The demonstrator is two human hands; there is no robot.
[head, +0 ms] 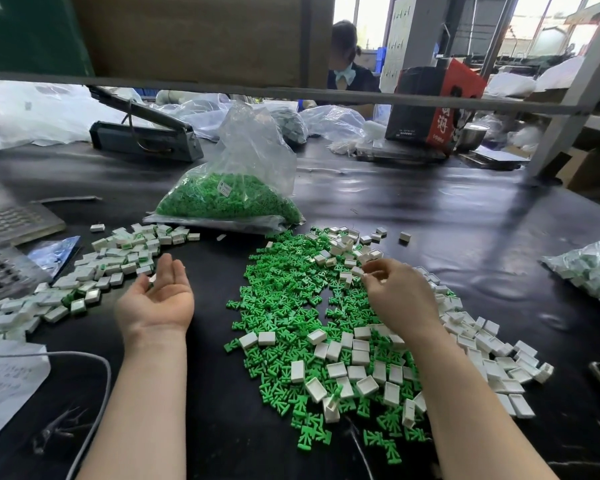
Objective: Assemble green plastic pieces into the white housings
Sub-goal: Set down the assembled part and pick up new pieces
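**Between pieces: pickup stage, nothing seated yet**

The step in hand looks like picking, not pressing. The right hand (397, 292) is held over the far edge of the mixed heap, fingers curled in a narrow grip around the white housings there; whether one is actually pinched can't be told, since the fingertips blur into the pieces. The left hand (160, 296) is turned palm up just above the black tabletop (430, 209), fingers relaxed and wide, and nothing can be made out in it.

Where the stuff is: the loose green pieces (284, 306) are spread in a big pile in the middle, with empty white housings (361, 355) scattered on top and along its right side. What look like finished units, white with green showing, are heaped off to the left (118, 258). More green stock is kept in the clear bag (236, 188) behind the pile, and another bag (593, 268) of parts is seen at the far right.

Next move, as a guess: one housing gets lifted with its open side free, one green piece is taken by the other hand, and the two are lined up before being pushed together. Orientation is probably the fiddly bit, as the green pieces are lying every which way.
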